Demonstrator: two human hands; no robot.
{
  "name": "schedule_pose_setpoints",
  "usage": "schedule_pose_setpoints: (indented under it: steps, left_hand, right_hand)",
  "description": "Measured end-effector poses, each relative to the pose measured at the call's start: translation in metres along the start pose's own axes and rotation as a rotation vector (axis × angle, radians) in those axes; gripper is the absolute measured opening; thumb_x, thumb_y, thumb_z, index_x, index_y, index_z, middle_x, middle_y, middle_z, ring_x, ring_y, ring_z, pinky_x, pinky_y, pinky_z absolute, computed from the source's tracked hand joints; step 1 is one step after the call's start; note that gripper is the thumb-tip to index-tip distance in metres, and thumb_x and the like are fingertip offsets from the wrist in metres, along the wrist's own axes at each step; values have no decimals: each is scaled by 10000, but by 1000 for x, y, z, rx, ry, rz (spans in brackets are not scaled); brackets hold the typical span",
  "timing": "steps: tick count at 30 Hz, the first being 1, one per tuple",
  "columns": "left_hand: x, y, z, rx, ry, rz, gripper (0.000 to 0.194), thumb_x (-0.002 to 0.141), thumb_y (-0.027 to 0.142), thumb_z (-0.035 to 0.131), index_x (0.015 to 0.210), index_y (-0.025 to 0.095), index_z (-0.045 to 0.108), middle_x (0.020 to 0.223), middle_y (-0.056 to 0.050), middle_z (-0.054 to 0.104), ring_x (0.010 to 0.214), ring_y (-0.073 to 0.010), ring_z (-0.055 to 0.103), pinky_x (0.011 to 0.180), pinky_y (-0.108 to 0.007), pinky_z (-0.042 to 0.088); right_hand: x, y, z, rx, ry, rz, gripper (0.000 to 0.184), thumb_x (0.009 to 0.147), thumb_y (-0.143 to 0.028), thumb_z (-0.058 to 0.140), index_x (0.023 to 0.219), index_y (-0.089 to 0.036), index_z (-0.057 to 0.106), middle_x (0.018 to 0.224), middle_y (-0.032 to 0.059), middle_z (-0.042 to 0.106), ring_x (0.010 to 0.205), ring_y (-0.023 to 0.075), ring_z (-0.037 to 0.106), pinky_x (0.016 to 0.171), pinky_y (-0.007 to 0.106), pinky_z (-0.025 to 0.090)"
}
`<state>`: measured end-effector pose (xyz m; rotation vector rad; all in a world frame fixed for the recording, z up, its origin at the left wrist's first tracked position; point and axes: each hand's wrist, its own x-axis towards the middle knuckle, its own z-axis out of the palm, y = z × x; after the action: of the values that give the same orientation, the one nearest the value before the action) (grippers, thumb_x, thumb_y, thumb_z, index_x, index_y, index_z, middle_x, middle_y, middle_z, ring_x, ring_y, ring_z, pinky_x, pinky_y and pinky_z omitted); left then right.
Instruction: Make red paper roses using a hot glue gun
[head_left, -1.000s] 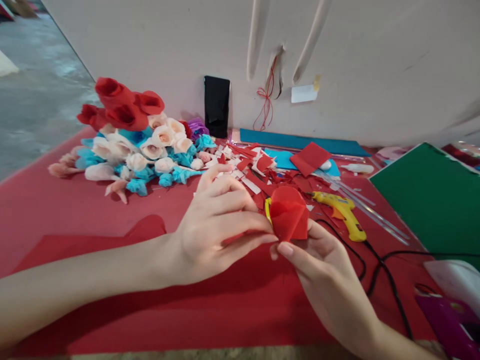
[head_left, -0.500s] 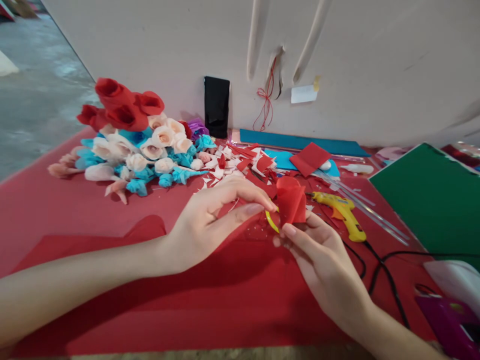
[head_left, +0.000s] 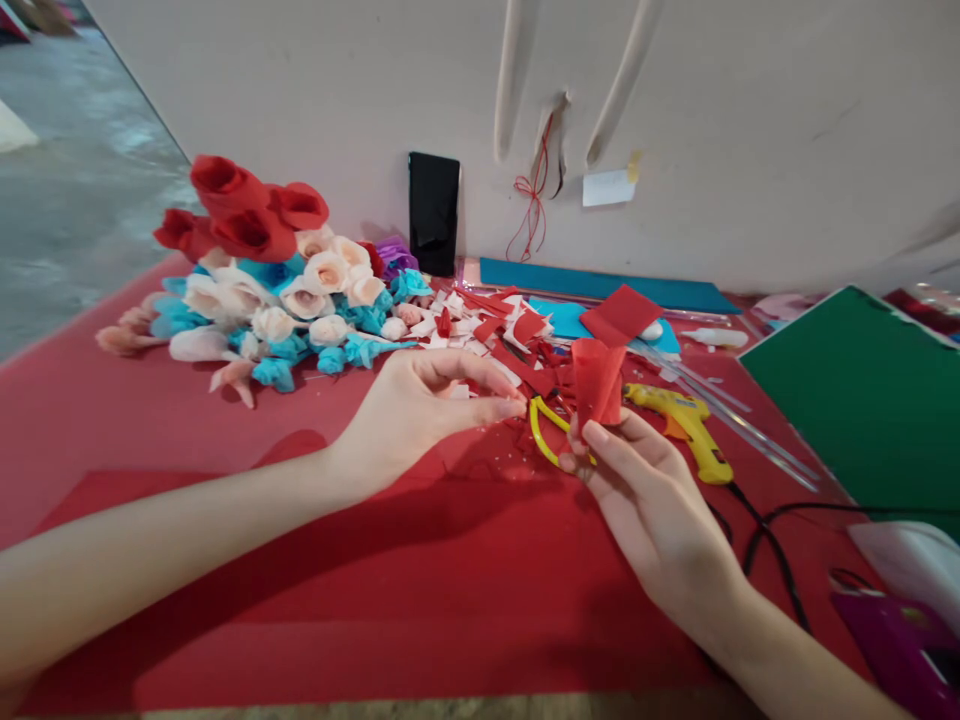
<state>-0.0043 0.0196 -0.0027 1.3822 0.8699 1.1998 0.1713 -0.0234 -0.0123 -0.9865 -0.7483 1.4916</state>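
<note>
Pinches red paper [head_left: 598, 382] upright in the right hand [head_left: 656, 510], just left of the glue gun [head_left: 688, 425], with the left hand [head_left: 409, 425] farther left, grip unclear.

left fingers [head_left: 504, 409] drawn away, red paper [head_left: 598, 382] higher, narrower

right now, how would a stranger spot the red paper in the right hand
On the red table, go to the right hand, near the yellow glue gun. It pinches the curled red paper upright. Unlike the flat red square behind it, this piece is rounded and held.
</note>
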Motion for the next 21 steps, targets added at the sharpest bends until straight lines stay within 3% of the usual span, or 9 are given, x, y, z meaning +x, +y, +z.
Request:
schedule_pose_setpoints:
  steps: [9, 16, 21]
  left_hand:
    - [-1, 1, 0, 30, -28, 48, 168, 579, 110, 750, 597, 155, 588, 647, 55, 595, 629, -56, 515, 625, -183, 432]
    - [2, 0, -2, 93, 12, -34, 103, 654, 191, 712, 580, 179, 641, 622, 39, 650, 587, -72, 558, 579, -180, 452]
    - [5, -6, -3, 85, 22, -88, 109, 739, 277, 643, 667, 209, 688, 685, 26, 695, 662, -97, 615, 658, -196, 485]
  right_hand:
    - [-4, -1, 3, -28, 14, 22, 77, 700, -207, 699, 735, -214, 631, 699, -44, 602, 598, 59, 537, 607, 173, 466]
    - [-3, -2, 5, -26, 39, 12, 92, 676, -212, 715, 694, -208, 625, 657, -40, 590, 587, 75, 542, 608, 199, 465]
    - [-1, -2, 3, -22, 21, 11, 85, 688, -212, 707, 701, -204, 624, 653, -43, 588, 584, 67, 543, 609, 186, 461]
